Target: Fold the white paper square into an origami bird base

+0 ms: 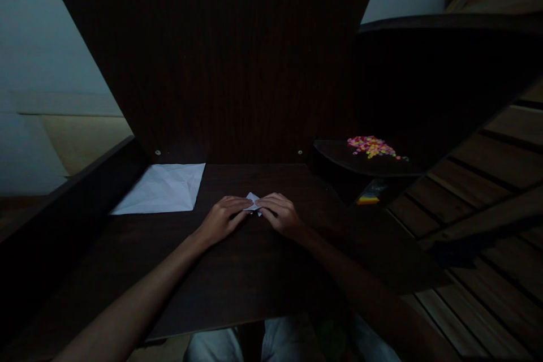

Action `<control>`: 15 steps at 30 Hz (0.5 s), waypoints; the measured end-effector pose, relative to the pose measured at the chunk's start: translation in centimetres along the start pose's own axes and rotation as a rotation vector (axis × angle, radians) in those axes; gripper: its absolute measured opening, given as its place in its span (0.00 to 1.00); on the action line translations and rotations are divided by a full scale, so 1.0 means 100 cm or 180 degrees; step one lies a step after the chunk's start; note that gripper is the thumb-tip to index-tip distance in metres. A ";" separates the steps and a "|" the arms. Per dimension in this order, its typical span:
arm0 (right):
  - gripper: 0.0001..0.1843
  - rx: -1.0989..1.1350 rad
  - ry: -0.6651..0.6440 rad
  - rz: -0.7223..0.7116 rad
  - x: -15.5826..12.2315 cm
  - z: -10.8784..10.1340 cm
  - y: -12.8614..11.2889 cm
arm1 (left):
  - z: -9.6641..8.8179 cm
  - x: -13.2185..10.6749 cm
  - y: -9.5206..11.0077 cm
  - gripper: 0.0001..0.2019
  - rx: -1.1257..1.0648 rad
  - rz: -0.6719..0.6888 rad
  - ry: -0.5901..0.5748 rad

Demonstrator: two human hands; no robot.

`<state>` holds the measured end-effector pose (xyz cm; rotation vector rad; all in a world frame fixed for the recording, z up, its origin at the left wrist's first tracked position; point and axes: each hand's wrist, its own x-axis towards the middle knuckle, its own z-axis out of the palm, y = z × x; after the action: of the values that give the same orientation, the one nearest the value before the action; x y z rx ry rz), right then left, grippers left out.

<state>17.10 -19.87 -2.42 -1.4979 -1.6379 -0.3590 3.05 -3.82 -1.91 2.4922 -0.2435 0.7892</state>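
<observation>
Between my two hands, near the middle of the dark wooden desk (229, 288), is a small folded piece of white paper (253, 199) with pointed corners. My left hand (224, 216) pinches its left side, thumb below and fingers above. On the opposite side my right hand (280, 214) closes on the paper, its fingers lying over the top. Fingertips of both hands cover part of the folds. To the left lies a larger creased sheet of white paper (163, 188), flat and apart from my hands.
A raised side board (68, 192) borders the desk on the left, and a tall dark panel (220, 56) stands behind. At the right, a corner shelf (339, 153) bears a heap of small colourful pieces (371, 146). Below it sits a yellow-orange item (367, 201).
</observation>
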 end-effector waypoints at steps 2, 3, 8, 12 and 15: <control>0.10 0.0138 0.0220 0.0123 0.003 -0.002 -0.007 | -0.001 0.002 0.007 0.12 -0.0327 -0.0219 0.0228; 0.11 0.0194 0.0300 0.0179 0.005 -0.004 -0.010 | -0.002 0.003 0.011 0.12 -0.0451 -0.0334 0.0292; 0.14 0.0310 0.0402 0.0342 0.007 -0.008 -0.019 | -0.005 0.005 0.022 0.13 -0.0684 -0.0571 0.0418; 0.14 0.0168 0.0529 0.0202 0.005 -0.009 -0.016 | -0.007 0.004 0.023 0.21 -0.0477 -0.0258 0.0364; 0.16 -0.0097 0.0486 -0.0032 0.003 -0.011 -0.014 | -0.007 0.002 0.022 0.27 -0.0237 -0.0039 0.0255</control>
<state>16.23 -20.76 -1.13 -1.4486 -1.5258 -0.4938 2.18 -5.34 -0.32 2.3846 -0.2250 0.8575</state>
